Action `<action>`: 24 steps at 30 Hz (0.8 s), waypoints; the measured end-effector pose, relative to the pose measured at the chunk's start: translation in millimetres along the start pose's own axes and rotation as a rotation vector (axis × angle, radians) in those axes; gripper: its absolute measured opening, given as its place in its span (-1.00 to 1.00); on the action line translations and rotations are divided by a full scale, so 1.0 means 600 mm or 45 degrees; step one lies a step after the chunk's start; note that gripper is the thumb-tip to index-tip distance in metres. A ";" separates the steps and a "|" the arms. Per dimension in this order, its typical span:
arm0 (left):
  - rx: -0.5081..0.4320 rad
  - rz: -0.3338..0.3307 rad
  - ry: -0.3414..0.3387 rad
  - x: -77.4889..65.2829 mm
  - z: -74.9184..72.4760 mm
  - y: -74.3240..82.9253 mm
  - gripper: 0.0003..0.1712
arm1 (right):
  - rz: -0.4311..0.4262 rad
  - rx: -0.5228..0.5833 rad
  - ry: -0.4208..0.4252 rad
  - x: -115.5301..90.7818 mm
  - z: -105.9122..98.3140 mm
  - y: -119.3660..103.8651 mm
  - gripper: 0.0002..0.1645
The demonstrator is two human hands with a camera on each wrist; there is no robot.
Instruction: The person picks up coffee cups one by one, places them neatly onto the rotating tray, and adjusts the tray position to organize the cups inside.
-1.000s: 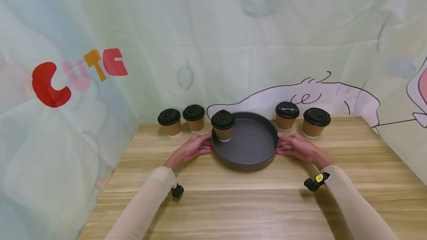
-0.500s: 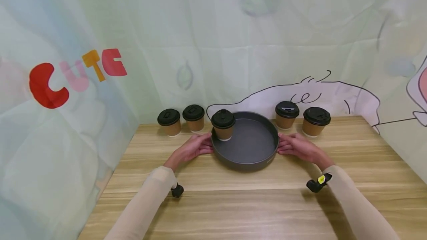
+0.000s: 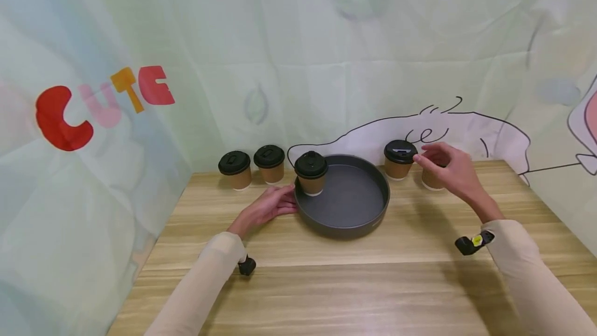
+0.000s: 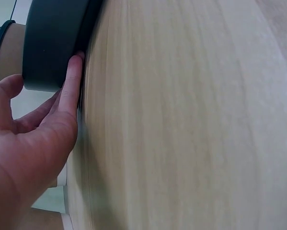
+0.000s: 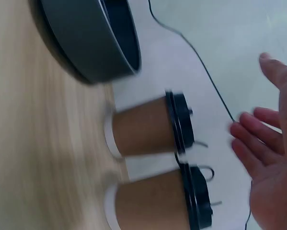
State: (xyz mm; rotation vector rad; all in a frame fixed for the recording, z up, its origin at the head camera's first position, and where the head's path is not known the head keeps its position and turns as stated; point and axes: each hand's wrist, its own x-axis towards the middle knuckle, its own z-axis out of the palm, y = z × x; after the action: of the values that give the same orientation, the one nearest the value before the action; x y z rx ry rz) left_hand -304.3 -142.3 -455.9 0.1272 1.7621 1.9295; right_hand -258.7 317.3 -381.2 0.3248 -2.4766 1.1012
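A round dark grey baking pan (image 3: 354, 204) rests on the table, with a brown paper coffee cup (image 3: 312, 184) under a black lid standing inside its left part. My left hand (image 3: 267, 207) holds the pan's left side, thumb at the rim and fingers low along the wall (image 4: 52, 48). Raised off the table, my right hand (image 3: 454, 172) has its fingers spread and holds nothing. Its thumb tip overlaps the lid edge of one lidded cup (image 3: 398, 170) in the head view, and it partly covers another cup (image 3: 431, 180). Both cups stand upright (image 5: 143, 127) beside the pan.
Two more lidded coffee cups, an outer one (image 3: 237, 178) and an inner one (image 3: 272, 172), stand left of the pan. A printed curtain (image 3: 233, 66) hangs right behind the wooden table (image 3: 322, 294) and along its left side.
My right hand has let go of the pan's right side and moved up and right to the cups there. My left hand stays at the pan, which has not visibly moved.
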 end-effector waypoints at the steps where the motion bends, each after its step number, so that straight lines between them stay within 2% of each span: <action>1: -0.003 0.002 -0.003 0.000 0.000 0.000 -0.44 | -0.014 -0.010 0.053 0.006 -0.006 0.003 -0.48; 3: -0.007 0.006 -0.004 0.000 0.000 -0.001 -0.45 | -0.022 -0.036 0.115 0.015 -0.015 0.012 -0.40; 5: -0.015 0.006 -0.002 0.000 0.000 -0.001 -0.48 | -0.006 -0.085 0.117 0.024 -0.022 0.025 -0.24; 9: -0.019 0.004 0.007 0.000 0.000 -0.002 -0.51 | 0.093 -0.146 -0.015 0.030 -0.023 0.061 0.14; 12: -0.022 0.000 0.014 0.001 0.001 -0.001 -0.53 | 0.182 -0.143 -0.080 0.027 -0.013 0.090 0.31; 18: -0.014 0.001 0.016 0.002 0.004 -0.001 -0.51 | 0.337 -0.054 -0.017 0.011 0.012 0.128 0.31; 24: -0.008 0.011 0.011 0.000 0.003 -0.002 -0.47 | 0.351 -0.028 0.050 0.008 0.021 0.131 0.23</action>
State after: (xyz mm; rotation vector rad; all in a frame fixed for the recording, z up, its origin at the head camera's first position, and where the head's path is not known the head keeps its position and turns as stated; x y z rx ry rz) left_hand -303.0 -140.6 -456.6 0.1238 1.7634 1.9446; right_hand -295.5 359.6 -438.1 -0.0471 -2.5495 1.1722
